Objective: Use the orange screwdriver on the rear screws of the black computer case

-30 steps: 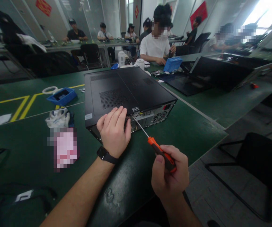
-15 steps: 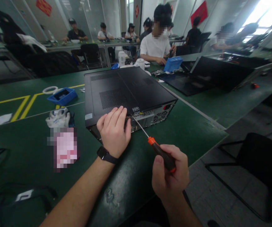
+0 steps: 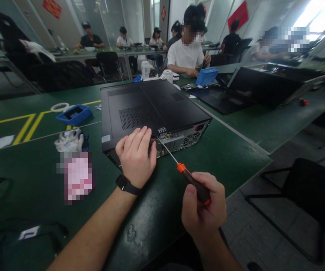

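Green table (image 3: 227, 150) filled my remote feed | on it, the black computer case (image 3: 162, 103) lay flat, rear towards me | my left hand (image 3: 136, 160) rested over its rear edge, fingers together; I couldn't tell if it pinched anything | my right hand (image 3: 203, 210) wrapped the orange-and-black screwdriver (image 3: 194, 184), tip at the case's rear

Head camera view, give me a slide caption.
Right hand holds a screwdriver to a black computer case; left hand rests on its edge.

Glass-panelled walls (image 3: 117, 20), red posters (image 3: 52, 8); bright window (image 3: 322, 13) upper right; grey floor (image 3: 237, 229), black chairs (image 3: 312, 192).
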A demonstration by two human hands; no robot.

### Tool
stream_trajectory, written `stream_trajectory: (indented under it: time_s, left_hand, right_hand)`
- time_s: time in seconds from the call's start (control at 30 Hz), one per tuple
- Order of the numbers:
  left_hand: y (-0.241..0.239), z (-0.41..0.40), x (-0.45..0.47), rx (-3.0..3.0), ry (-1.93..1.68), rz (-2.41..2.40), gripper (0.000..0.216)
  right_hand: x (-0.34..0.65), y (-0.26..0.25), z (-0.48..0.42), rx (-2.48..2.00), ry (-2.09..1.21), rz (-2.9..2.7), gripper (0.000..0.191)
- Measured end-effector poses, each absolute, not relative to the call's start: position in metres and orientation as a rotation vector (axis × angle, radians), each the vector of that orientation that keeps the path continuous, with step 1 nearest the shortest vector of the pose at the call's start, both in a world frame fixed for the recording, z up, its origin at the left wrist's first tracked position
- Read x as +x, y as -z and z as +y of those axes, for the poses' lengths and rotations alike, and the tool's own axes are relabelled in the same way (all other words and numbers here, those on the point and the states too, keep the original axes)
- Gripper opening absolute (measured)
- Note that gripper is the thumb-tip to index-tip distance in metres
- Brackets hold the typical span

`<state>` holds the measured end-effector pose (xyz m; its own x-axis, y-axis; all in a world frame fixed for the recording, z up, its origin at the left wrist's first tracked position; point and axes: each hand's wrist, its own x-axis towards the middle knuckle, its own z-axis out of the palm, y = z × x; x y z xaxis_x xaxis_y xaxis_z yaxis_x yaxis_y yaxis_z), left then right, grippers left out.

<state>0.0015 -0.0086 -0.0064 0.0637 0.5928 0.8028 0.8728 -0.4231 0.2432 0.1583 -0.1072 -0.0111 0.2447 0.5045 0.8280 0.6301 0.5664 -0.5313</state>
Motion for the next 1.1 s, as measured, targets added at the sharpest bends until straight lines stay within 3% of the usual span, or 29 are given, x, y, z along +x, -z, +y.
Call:
stream_trajectory:
  time_s: [0.47,1.1]
  left_hand:
    - [0.009,-0.007,0.0,-2.047,1.283,-1.457,0.046]
    - [0.008,-0.008,0.0,-2.03,1.264,-1.445,0.045]
  right_hand:
    - [0.158,0.018,-0.113,-1.2,0.095,-1.338,0.022]
    - [0.159,0.015,-0.11,-1.098,0.094,-1.381,0.03]
